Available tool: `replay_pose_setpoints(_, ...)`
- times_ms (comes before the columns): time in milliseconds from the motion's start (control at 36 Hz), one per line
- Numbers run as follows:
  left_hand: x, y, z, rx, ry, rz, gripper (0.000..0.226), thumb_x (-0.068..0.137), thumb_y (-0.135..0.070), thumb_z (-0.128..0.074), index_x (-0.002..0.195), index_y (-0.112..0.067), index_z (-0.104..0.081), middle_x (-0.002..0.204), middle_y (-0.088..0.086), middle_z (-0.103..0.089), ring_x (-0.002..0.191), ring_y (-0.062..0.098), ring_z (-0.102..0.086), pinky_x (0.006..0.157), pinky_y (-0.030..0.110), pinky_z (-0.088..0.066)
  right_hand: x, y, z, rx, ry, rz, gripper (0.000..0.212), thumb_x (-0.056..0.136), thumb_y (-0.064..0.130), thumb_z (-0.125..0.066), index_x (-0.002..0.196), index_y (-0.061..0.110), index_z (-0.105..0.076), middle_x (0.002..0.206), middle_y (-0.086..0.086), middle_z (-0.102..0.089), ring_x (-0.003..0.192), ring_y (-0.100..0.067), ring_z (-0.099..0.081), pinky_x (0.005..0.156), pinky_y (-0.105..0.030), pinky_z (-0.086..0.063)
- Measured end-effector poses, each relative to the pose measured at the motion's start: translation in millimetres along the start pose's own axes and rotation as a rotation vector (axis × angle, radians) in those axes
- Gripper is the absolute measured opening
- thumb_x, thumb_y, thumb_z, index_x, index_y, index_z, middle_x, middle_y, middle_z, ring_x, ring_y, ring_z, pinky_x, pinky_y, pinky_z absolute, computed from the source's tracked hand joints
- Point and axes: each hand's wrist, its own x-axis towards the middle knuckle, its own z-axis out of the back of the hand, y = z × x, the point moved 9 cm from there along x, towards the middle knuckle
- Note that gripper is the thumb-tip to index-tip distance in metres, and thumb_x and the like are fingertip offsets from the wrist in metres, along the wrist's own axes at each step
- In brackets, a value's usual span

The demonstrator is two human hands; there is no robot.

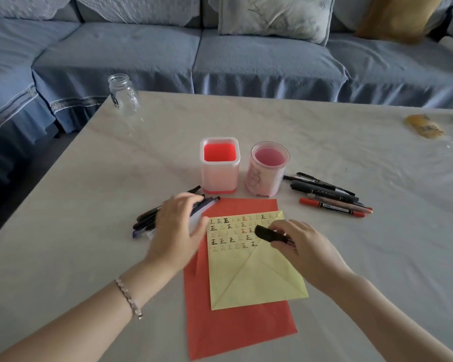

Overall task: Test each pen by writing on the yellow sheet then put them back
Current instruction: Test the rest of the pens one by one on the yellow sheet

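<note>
A yellow sheet (254,273) with several rows of written marks lies on a red sheet (236,327). My right hand (301,246) holds a black pen (267,234) over the yellow sheet's upper right part. My left hand (178,228) hovers with relaxed fingers over a pile of dark pens (152,218) left of the sheets, its thumb near the yellow sheet's top left corner. A second pile of pens (330,194), black ones and a red marker, lies at the right. Two pen holders stand behind the sheets: a square red one (219,165) and a round pink one (268,169).
A glass jar (123,94) stands at the table's far left corner. A yellowish wrapper (424,126) lies at the far right. A blue sofa (246,53) with cushions runs behind the white table (76,205).
</note>
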Motion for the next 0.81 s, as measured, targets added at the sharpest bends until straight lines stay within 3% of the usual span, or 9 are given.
replay_pose_setpoints(83,-7,-43,-17,-0.217,0.264,-0.100,0.053,0.085,-0.047,-0.050,0.125,-0.013,-0.052,0.118,-0.012,-0.047,0.113,-0.002,-0.039,0.097,0.003,-0.022,0,21,-1,0.071,0.000,0.066,0.027,0.088,0.025,-0.061,0.115,0.025,-0.060,0.106,0.009,-0.062,0.101,-0.011,-0.052,0.083,-0.026,-0.042)
replay_pose_setpoints(194,-21,-65,-38,-0.296,0.463,-0.056,0.030,0.091,-0.035,-0.055,0.116,-0.020,-0.059,0.105,-0.015,-0.057,0.097,-0.004,-0.050,0.081,0.005,-0.034,-5,46,3,0.071,-0.075,0.240,0.022,0.079,0.029,-0.067,0.101,0.026,-0.068,0.090,0.012,-0.067,0.088,-0.005,-0.051,0.070,-0.018,-0.043)
replay_pose_setpoints(306,-23,-68,-33,-0.409,0.413,0.044,0.013,0.092,-0.027,-0.055,0.095,-0.021,-0.066,0.072,-0.011,-0.060,0.066,-0.002,-0.053,0.062,0.014,-0.038,-11,47,14,0.008,-0.244,0.285,0.026,0.072,0.031,-0.068,0.096,0.021,-0.066,0.087,0.011,-0.065,0.089,-0.002,-0.048,0.075,-0.017,-0.040)
replay_pose_setpoints(361,-23,-62,-28,-0.490,0.337,0.135,0.010,0.092,-0.024,-0.056,0.091,-0.019,-0.065,0.070,-0.005,-0.062,0.061,0.003,-0.055,0.059,0.015,-0.040,-18,43,27,0.044,-0.376,0.249,0.022,0.074,0.032,-0.068,0.090,0.017,-0.064,0.085,0.012,-0.059,0.088,-0.004,-0.048,0.078,-0.016,-0.040)
replay_pose_setpoints(389,-23,-59,-24,-0.545,0.292,0.179,0.009,0.091,-0.021,-0.056,0.092,-0.018,-0.065,0.072,-0.003,-0.064,0.060,0.004,-0.056,0.059,0.015,-0.041,-21,37,34,0.083,-0.444,0.190,0.016,0.076,0.032,-0.067,0.081,0.018,-0.061,0.076,0.015,-0.055,0.079,-0.002,-0.046,0.073,-0.013,-0.038)
replay_pose_setpoints(444,-22,-55,-19,-0.649,0.216,0.248,0.010,0.091,-0.017,-0.055,0.095,-0.015,-0.064,0.075,0.001,-0.065,0.060,0.005,-0.058,0.059,0.013,-0.042,-25,15,42,0.252,-0.521,-0.058,0.030,0.079,0.030,-0.068,0.060,0.020,-0.047,0.052,0.014,-0.040,0.057,-0.006,-0.039,0.054,-0.014,-0.033)
replay_pose_setpoints(528,-23,-57,-17,-0.772,0.206,0.280,0.010,0.090,-0.015,-0.056,0.097,-0.013,-0.062,0.076,0.002,-0.067,0.062,0.005,-0.060,0.060,0.012,-0.043,-25,-12,22,0.566,-0.382,-0.376,0.043,0.079,0.038,-0.066,0.056,0.011,-0.042,0.041,0.009,-0.032,0.042,-0.008,-0.026,0.042,-0.018,-0.023)
replay_pose_setpoints(667,-30,-70,-28,-0.804,0.366,0.240,0.016,0.083,-0.028,-0.060,0.097,-0.020,-0.062,0.082,-0.007,-0.067,0.072,0.008,-0.062,0.070,0.019,-0.047,-18,5,-5,1.150,-0.129,-0.393,0.030,0.075,0.038,-0.057,0.071,0.011,-0.046,0.046,0.004,-0.032,0.040,-0.009,-0.026,0.038,-0.016,-0.022)
replay_pose_setpoints(806,-37,-90,-35,-0.583,0.500,0.072,0.012,0.094,-0.019,-0.051,0.099,-0.026,-0.059,0.083,-0.011,-0.063,0.072,0.003,-0.056,0.066,0.018,-0.044,-13,13,-12,1.116,-0.129,-0.382,0.028,0.086,0.013,-0.061,0.065,0.009,-0.042,0.041,0.002,-0.036,0.034,-0.008,-0.029,0.036,-0.015,-0.024)
